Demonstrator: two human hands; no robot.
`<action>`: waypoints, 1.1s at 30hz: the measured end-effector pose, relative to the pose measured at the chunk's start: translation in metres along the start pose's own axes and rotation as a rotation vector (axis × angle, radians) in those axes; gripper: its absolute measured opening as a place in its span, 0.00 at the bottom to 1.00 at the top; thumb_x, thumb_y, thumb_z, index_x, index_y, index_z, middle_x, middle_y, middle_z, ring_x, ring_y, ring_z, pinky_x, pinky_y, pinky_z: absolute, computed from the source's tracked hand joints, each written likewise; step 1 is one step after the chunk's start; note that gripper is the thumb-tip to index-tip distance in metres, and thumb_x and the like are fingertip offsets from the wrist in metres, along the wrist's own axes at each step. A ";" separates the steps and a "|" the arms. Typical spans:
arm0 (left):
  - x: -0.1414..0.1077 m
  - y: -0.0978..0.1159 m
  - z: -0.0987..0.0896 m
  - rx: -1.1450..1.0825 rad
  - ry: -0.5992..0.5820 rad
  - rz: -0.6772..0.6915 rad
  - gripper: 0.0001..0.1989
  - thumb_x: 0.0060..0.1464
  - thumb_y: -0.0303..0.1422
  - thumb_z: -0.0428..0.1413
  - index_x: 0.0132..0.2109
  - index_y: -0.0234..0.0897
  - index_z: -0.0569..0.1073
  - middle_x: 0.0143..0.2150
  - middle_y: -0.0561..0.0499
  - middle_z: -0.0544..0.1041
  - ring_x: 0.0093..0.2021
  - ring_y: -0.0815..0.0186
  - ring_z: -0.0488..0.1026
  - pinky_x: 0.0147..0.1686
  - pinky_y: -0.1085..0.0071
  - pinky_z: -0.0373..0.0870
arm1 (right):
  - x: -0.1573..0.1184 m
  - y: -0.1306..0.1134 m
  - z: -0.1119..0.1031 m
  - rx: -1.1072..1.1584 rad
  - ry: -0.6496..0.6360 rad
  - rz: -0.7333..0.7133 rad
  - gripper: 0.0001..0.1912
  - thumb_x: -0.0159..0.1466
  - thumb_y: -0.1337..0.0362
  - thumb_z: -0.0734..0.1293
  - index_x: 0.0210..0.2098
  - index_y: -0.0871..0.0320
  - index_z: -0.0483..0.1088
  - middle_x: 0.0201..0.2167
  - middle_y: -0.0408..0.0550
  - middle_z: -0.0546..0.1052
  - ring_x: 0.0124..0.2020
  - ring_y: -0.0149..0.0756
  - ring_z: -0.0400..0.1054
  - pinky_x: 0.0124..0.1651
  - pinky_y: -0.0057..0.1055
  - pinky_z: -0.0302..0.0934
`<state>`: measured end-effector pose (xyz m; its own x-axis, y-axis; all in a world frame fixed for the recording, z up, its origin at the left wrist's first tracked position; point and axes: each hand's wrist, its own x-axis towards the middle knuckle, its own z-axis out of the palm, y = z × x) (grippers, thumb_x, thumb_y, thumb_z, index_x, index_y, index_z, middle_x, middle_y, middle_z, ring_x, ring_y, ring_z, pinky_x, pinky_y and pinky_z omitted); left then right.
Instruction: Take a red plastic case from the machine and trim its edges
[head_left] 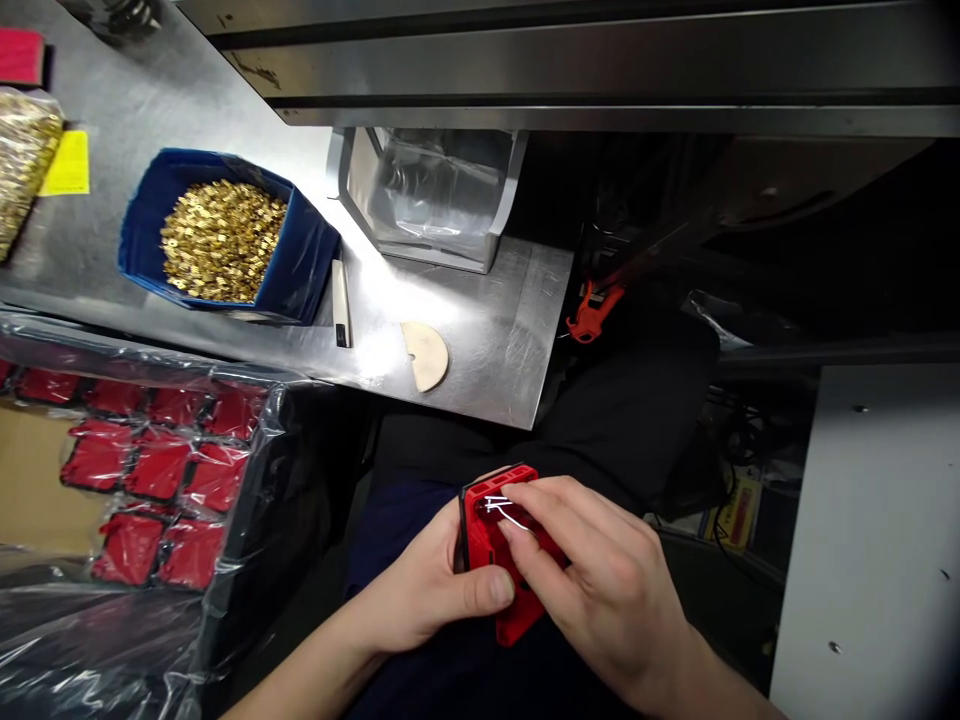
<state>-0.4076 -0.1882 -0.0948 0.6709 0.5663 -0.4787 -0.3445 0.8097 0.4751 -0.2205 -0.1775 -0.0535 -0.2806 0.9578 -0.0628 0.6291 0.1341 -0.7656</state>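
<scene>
Left hand (431,585) is clamping a red casing (497,550), its thumb pressing on the front, its fingers wrapping behind and mostly hidden. Right hand (607,580) is reaching in from the other side, thumb and index fingertips sitting close together at some thin white strands (495,502) near the casing's top end; can't tell if they're pinching one. Casing is tilting, hanging just off the near edge of the metal table (495,340), over the dark clothing (637,390) of the lap.

On the table: half-round beige disc (429,357) is lying by the near edge; blue bin (315,245) is standing left of centre, holding gold pieces (221,240); pale black-ended stick (341,305) is lying beside that bin; grey bin (442,255) is sitting toward the back, holding clear plastic (435,190); yellow note (66,165) is showing at far left.

Off the table: plastic-lined box (251,520) is standing near its left front, holding wrapped red parts (161,465); orange tool (595,312) is hanging just right.
</scene>
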 end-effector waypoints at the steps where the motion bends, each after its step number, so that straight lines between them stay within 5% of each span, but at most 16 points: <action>1: 0.000 0.000 0.000 0.003 0.004 -0.003 0.38 0.55 0.45 0.67 0.67 0.41 0.62 0.51 0.46 0.76 0.51 0.58 0.73 0.51 0.63 0.68 | 0.000 0.000 0.000 -0.001 0.001 0.001 0.12 0.69 0.70 0.65 0.50 0.56 0.76 0.39 0.48 0.82 0.37 0.38 0.77 0.42 0.36 0.73; 11: 0.002 0.007 0.003 0.043 0.019 0.031 0.31 0.57 0.45 0.66 0.63 0.43 0.69 0.53 0.46 0.77 0.55 0.53 0.74 0.54 0.61 0.68 | -0.001 0.000 0.004 0.005 0.012 0.044 0.11 0.70 0.69 0.66 0.49 0.56 0.77 0.41 0.47 0.83 0.37 0.38 0.77 0.44 0.36 0.72; 24: 0.003 0.004 0.002 0.105 0.047 0.012 0.34 0.56 0.45 0.67 0.66 0.44 0.66 0.56 0.46 0.76 0.54 0.56 0.73 0.53 0.62 0.69 | -0.001 0.001 0.004 0.013 0.007 0.026 0.12 0.71 0.71 0.64 0.49 0.57 0.77 0.40 0.49 0.83 0.38 0.39 0.78 0.44 0.38 0.73; 33: 0.005 -0.001 -0.003 -0.097 0.014 -0.058 0.34 0.57 0.44 0.66 0.65 0.37 0.66 0.57 0.40 0.77 0.57 0.51 0.74 0.56 0.58 0.68 | 0.000 0.017 -0.014 0.098 0.105 0.012 0.15 0.67 0.73 0.69 0.51 0.52 0.76 0.45 0.46 0.82 0.45 0.38 0.77 0.50 0.36 0.74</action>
<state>-0.4054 -0.1859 -0.0997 0.6827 0.5195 -0.5138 -0.3678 0.8520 0.3727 -0.1996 -0.1712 -0.0574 -0.1929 0.9812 -0.0091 0.5572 0.1018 -0.8241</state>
